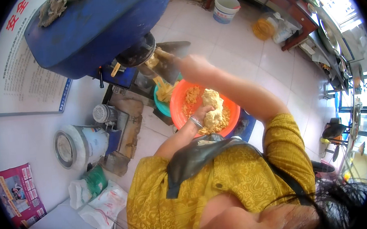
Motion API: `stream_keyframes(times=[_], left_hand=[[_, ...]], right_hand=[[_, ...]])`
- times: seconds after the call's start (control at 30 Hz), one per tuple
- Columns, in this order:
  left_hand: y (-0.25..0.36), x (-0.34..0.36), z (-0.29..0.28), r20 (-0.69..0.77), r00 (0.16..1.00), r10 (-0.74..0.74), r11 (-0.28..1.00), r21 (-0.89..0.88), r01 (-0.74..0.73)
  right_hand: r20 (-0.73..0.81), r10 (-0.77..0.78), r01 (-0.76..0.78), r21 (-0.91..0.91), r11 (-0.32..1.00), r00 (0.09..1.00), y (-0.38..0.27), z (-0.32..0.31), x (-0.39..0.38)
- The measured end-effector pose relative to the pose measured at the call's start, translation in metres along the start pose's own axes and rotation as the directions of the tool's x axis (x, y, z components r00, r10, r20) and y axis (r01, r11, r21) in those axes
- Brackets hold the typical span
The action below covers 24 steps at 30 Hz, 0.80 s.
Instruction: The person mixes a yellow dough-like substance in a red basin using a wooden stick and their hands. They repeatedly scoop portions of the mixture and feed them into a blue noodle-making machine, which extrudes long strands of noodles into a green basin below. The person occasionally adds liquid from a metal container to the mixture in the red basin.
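My left hand [203, 112], with a bracelet at the wrist, is closed on a lump of pale yellow dough [213, 101] over an orange basin [235, 116]. Crumbly dough pieces [192, 95] lie in that basin. My right hand [195, 69] is stretched out above the basin's far rim, next to a grey metal plate [166, 69] below the blue machine [101, 31]. Its fingers are smeared by motion, so any hold is unclear. Bits of dough cling around the machine's dark round outlet [138, 51]. Pale yellow strips [165, 91] hang from there into a green basin [162, 106].
A motor [104, 113] and a white bucket [81, 145] stand by the left wall, with plastic bags [107, 205] nearer me. Farther off on the tiled floor are another white bucket [226, 8] and a yellow container [265, 27]. A reddish table [298, 19] stands at the far right.
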<state>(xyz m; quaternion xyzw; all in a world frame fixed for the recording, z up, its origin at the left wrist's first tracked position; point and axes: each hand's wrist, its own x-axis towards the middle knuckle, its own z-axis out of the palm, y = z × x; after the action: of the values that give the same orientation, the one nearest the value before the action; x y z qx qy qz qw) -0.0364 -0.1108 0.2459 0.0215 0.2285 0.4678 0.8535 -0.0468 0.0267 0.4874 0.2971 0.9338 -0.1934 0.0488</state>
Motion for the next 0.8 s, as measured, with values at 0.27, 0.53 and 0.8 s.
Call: stream_keyframes(times=[0.27, 0.53, 0.8], left_hand=[[0.008, -0.005, -0.003, 0.037, 0.987, -0.158, 0.979, -0.122, 0.162], [-0.001, 0.004, -0.011, -0.144, 0.988, -0.048, 0.998, 0.02, 0.051], [-0.004, 0.016, -0.02, -0.314, 0.949, -0.003, 0.98, 0.189, 0.066]], right_hand=[[0.023, 0.012, -0.013, 0.058, 0.998, 1.0, -0.011, -0.009, -0.005], [-0.162, -0.091, 0.117, 0.16, 0.98, 0.983, 0.007, 0.002, -0.032], [-0.149, -0.021, 0.046, 0.162, 0.986, 0.989, 0.002, 0.009, -0.023]])
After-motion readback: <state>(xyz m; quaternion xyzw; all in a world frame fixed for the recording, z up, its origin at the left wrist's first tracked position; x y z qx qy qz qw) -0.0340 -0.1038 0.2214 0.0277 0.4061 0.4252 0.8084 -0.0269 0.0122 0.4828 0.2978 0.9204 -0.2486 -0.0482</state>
